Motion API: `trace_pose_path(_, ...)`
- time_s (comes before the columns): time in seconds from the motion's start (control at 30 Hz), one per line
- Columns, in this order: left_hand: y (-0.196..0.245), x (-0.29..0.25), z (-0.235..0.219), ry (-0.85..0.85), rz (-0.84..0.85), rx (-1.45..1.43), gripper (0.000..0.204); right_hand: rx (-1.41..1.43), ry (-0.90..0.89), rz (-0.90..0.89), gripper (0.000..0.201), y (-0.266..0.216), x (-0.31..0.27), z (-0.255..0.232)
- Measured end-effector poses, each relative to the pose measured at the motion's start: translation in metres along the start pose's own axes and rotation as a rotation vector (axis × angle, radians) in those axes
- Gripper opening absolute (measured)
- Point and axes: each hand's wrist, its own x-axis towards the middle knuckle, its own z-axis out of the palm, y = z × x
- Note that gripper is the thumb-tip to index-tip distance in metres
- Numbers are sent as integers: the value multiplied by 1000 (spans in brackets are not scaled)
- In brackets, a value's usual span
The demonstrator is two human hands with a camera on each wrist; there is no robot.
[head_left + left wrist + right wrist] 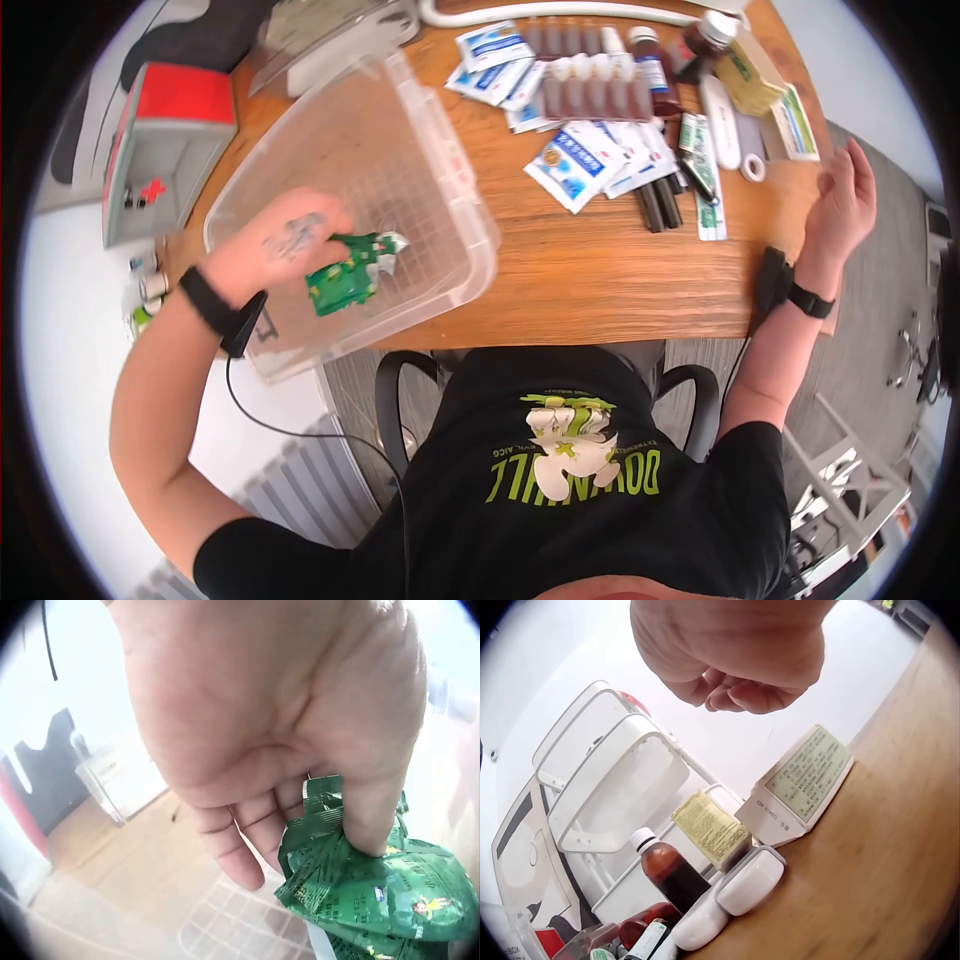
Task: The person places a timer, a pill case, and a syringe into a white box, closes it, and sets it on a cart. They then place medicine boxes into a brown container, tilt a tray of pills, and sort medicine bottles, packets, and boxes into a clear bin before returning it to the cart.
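Note:
Above the clear plastic bin (455, 185), the left hand (290, 240) grips crinkled green packets (340, 285). The left wrist view shows the thumb of that hand (277, 712) pressed against the green foil (375, 892), which hides some fingertips. The gridded bin floor (240, 915) lies below. The right hand (845, 205) is raised near the table's right edge, beside the boxes, touching nothing visible. In the right wrist view, its fingers are loosely curled and no object shows in the hand (731, 652).
On the wooden table (560, 290) lie blue-white sachets (575, 165), ampoule strips (597, 95), brown bottles (650, 75), a yellow box (750, 80), a white-green box (795, 125) and black tubes (660, 205). A red-and-grey first-aid box (165, 150) stands left of the bin.

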Motion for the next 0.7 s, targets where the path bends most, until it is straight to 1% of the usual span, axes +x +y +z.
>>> trace_pose_path(0.03,6,-5,-8,60,28,74,17,3,16,-7,26,-1,-1,-1)
trace_pose_path(0.1,21,-20,-38,95,40,189,15,18,53,-16,24,-4,-3,0)
trace_pose_path(0.17,37,-40,-80,38,-95,173,20,51,84,-13,24,-8,-4,0)
trace_pose_path(0.23,56,-65,-104,324,-196,-14,21,55,111,-23,24,-11,-6,3)
trace_pose_path(0.27,46,-81,-111,485,-241,-104,22,67,123,-27,24,-12,-6,5)
trace_pose_path(0.3,48,-83,-119,649,-288,-200,22,59,126,-21,24,-14,-7,6)
trace_pose_path(0.33,53,-83,-132,643,-293,-176,21,54,125,-17,24,-15,-8,7)
trace_pose_path(0.37,55,-75,-146,628,-301,-129,23,50,121,-13,24,-16,-8,7)
trace_pose_path(0.43,102,-19,-146,693,-155,-86,20,51,109,-18,25,-13,-8,5)
trace_pose_path(0.5,94,26,-154,619,46,66,18,28,109,-19,25,-11,-8,5)
trace_pose_path(0.57,112,72,-154,590,135,277,15,25,77,-20,24,-8,-8,4)
trace_pose_path(0.63,110,114,-154,546,303,589,16,20,65,-10,23,-4,-11,3)
trace_pose_path(0.7,108,149,-146,467,307,639,16,4,61,0,22,-1,-11,4)
